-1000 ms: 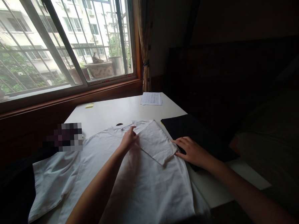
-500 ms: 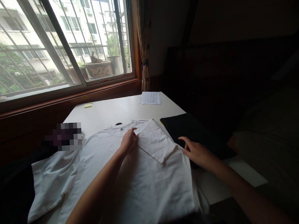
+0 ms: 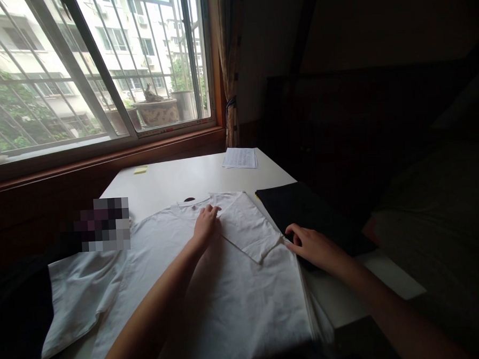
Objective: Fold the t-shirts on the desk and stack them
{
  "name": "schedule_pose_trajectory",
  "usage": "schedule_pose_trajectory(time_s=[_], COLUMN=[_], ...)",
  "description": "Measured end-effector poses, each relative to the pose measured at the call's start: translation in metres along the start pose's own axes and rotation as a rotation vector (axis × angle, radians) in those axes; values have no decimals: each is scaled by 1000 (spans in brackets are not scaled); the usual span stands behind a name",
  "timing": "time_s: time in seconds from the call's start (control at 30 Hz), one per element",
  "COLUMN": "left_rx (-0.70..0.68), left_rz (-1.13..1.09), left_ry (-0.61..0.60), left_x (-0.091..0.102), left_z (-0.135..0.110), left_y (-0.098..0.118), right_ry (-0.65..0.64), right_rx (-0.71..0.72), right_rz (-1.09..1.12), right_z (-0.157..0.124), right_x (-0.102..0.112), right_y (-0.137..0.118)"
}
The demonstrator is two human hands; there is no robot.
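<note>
A white T-shirt (image 3: 238, 303) lies spread out, its collar at the far end and its right sleeve (image 3: 250, 227) folded inward over the body. My left hand (image 3: 205, 221) rests on the shirt just below the collar, beside the folded sleeve, with its fingers apart. At the shirt's right edge, near the sleeve's hem, is my right hand (image 3: 311, 245). Its forefinger is bent and stands apart from the thumb, which is at the cloth's edge; nothing shows between them. The left sleeve (image 3: 83, 295) lies out to the left, slightly creased.
Dark folded cloth (image 3: 317, 213) lies right of the shirt on the white table (image 3: 175, 175). Printed papers (image 3: 240, 158) and a yellow sticky note (image 3: 140, 169) are near the far edge. Black material (image 3: 17, 309) with a pixelated patch borders the left side. A barred window (image 3: 97, 69) stands behind.
My right hand has shifted slightly left along the shirt's edge, its forefinger more bent. The fingers of my left hand have moved a little; the shirt's right edge has drawn slightly inward.
</note>
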State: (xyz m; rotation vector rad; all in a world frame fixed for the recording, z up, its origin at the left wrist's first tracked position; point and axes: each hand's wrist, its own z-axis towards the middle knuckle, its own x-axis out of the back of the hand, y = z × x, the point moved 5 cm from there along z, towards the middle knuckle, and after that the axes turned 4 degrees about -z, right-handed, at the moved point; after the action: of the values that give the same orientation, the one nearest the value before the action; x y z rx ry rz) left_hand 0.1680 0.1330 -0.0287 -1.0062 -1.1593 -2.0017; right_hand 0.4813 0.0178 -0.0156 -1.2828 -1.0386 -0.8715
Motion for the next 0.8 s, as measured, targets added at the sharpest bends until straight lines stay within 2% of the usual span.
schedule_pose_trajectory(time_s=[0.13,0.27,0.37,0.47,0.6,0.7,0.8], left_rx=[-135,-371,-445,-431,-356,-311,-266], left_rz=[60,154,178,168,169,168,161], left_ry=[-29,-113,-173,-236,-275,-271,-272], left_x=[-6,-28,-49,-69,-90,-97,-101], left_z=[1,2,8,20,41,56,72], left_y=[29,66,84,91,88,83,77], right_ry=[-1,-7,136,278,239,214,206], right_rx=[25,38,109,246,461,467,442], right_rz=[-26,-71,-164,-210,-200,-211,-212], right_z=[-1,1,2,-1,-12,-19,-24], right_x=[-5,-4,5,2,-28,-48,-54], right_y=[-3,-6,-19,-40,-62,-62,-58])
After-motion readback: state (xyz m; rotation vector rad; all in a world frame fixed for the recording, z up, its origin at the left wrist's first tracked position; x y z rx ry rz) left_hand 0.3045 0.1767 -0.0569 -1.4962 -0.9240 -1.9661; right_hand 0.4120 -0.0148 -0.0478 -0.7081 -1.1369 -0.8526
